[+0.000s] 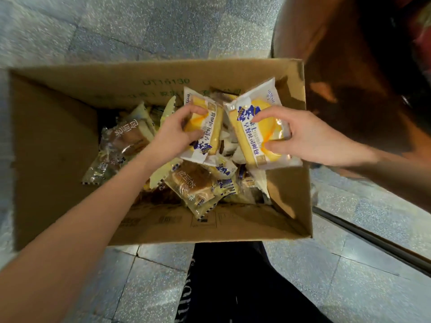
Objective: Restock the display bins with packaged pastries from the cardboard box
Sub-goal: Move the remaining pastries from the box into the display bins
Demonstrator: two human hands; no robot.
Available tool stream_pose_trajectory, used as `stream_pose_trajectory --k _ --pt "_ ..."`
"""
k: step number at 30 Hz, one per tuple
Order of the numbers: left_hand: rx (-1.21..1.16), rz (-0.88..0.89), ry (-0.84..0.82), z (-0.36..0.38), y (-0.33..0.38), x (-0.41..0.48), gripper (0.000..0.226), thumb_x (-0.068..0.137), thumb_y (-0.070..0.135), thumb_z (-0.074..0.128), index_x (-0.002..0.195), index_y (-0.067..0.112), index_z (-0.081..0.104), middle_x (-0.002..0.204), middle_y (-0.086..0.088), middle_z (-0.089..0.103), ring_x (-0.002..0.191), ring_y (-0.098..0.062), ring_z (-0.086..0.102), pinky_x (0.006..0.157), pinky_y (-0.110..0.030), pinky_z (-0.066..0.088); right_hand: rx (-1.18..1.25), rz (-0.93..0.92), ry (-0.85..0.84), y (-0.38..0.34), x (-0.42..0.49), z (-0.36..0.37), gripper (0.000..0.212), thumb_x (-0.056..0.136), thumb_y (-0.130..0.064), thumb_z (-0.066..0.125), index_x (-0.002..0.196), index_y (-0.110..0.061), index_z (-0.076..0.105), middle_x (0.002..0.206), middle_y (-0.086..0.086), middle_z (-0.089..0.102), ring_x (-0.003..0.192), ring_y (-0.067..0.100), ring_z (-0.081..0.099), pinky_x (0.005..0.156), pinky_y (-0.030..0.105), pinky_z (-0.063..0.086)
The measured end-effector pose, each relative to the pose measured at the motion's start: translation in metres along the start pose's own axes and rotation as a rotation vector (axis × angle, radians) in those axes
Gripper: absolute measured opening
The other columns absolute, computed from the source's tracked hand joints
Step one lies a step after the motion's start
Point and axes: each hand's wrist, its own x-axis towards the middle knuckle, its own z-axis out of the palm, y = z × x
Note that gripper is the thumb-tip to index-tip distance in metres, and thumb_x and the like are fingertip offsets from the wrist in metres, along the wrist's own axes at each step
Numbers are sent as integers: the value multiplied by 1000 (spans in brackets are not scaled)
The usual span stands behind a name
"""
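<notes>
Each hand, left hand (177, 131) and right hand (300, 134), pinches one packet (left packet (207, 127), right packet (256, 127)); lift both clear of the box (58, 141) without crushing.

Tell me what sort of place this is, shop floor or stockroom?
Probably a shop, though which part I cannot tell. An open cardboard box of wrapped pastries stands on a speckled tile floor; the left hand grips the left packet, the right hand the right packet.

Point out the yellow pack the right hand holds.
The pack by the box's right wall, in the right hand; the left hand grips the other pack.
</notes>
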Motion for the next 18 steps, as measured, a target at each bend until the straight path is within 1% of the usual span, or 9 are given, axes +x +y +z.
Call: stream_pose_trajectory --k 2,3,6,8,11,12,15,17,18 --pt "28 36 -9 -19 22 -19 37 89 0 65 122 16 58 121 -4 58 87 -11 55 81 -31 51 -31 -41 41 -21 -8 -11 46 79 -7 73 115 -33 60 107 -25 57 83 -4 59 73 11 41" --pt "34 57 -14 -29 32 -29 38 89 0 65 122 17 58 124 -4 57 87 -7 56 81 -31 50 -43 -53 58 -32 -11 -17 45 79 -6 73 113 -32 59 106 -25 56 84 -5 57 74 10 39" --pt "76 117 -23 -59 59 -56 39 89 -1 64 121 19 58 119 4 59 82 11 56 74 -11 44 -122 -115 53 -64 -16 -33 46 78 -6 73 110 -36 57 113 -25 54 91 -10 51 80 2 32" --pt "83 126 -8 -77 72 -74 40 89 -2 64 122 20 58 114 10 59 88 9 59 77 -12 47 -151 -161 38 -84 -17 -40 42 80 -13 75 110 -36 57 126 -21 51 108 -10 49 89 6 31" --pt "108 119 54 -100 83 -105 41 89 -1 64 122 22 58 115 9 60 95 2 61 83 -17 51 -86 -160 11 -112 -20 -42 30 83 -20 76 106 -31 60 123 -15 47 86 -23 50 71 0 32" --pt "130 114 79 -106 87 -117 42 89 0 65 122 24 58 112 12 60 93 6 60 83 -13 49 -101 -166 1 -119 -20 -39 29 83 -19 76 104 -31 60 121 -15 48 86 -20 52 69 -1 32" --pt "169 117 169 -117 98 -154 42 89 -1 64 123 22 58 102 19 56 80 17 55 72 -1 39 -211 -217 -88 -140 -24 -25 31 84 -18 74 108 -33 60 126 -19 51 116 4 52 86 17 37" --pt "181 110 221 -119 103 -177 40 89 -6 62 124 13 58 102 3 58 74 13 53 69 2 36 -279 -264 -159 -155 -28 -15 34 84 -20 73 108 -38 59 127 -21 54 108 8 57 89 26 42" --pt "184 106 246 -119 104 -189 40 89 -7 62 125 9 59 111 -12 57 73 11 53 69 2 37 -294 -287 -189 -164 -29 -11 35 83 -20 73 108 -40 59 126 -20 56 100 9 60 86 27 45"
